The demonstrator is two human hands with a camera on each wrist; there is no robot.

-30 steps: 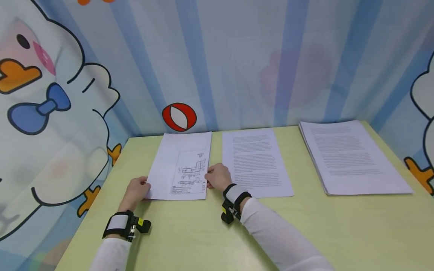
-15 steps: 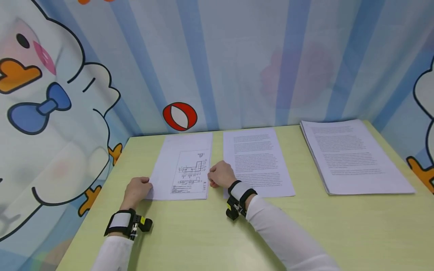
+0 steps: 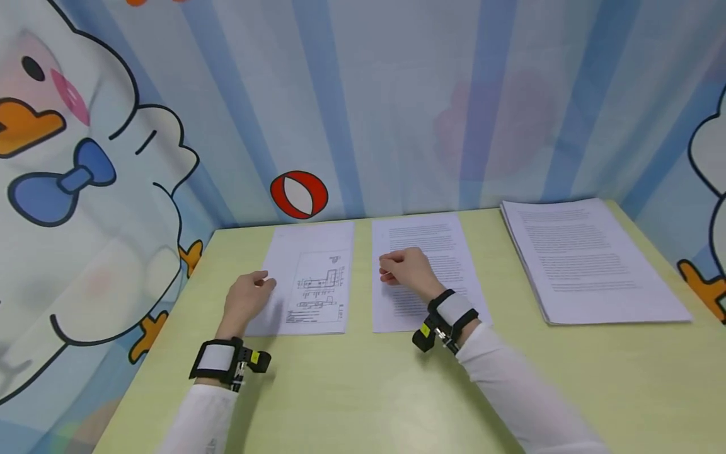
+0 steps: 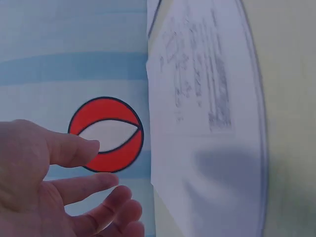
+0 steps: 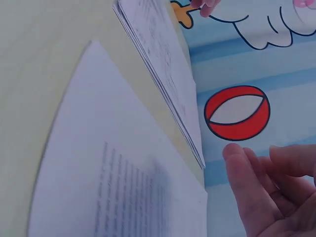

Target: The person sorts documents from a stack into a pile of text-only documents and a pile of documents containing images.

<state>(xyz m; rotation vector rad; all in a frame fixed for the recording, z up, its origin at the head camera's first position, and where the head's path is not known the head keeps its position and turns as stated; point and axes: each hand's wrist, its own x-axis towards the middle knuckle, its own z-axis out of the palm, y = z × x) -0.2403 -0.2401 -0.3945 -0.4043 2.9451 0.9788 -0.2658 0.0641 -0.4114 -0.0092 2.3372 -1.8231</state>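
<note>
My left hand (image 3: 247, 299) hovers over the lower left corner of a paper stack whose top sheet carries a technical drawing (image 3: 317, 284). In the left wrist view its thumb and fingers (image 4: 84, 190) are spread apart and hold nothing. My right hand (image 3: 413, 271) hangs above a sheet of printed text (image 3: 431, 233) to the right of the drawing. Its fingers (image 5: 281, 190) bend loosely with nothing between them in the right wrist view. The drawing stack (image 5: 158, 64) shows several layered edges there.
A thick stack of printed pages (image 3: 590, 265) lies at the table's right side. The pale yellow-green table (image 3: 351, 391) meets a striped cartoon backdrop (image 3: 386, 113) along its far edge. A white cartoon bird (image 3: 102, 252) covers the left side.
My right hand has left the drawing stack's right edge and moved right, over the text sheet. The left hand has let go of the stack, rising slightly up and right.
</note>
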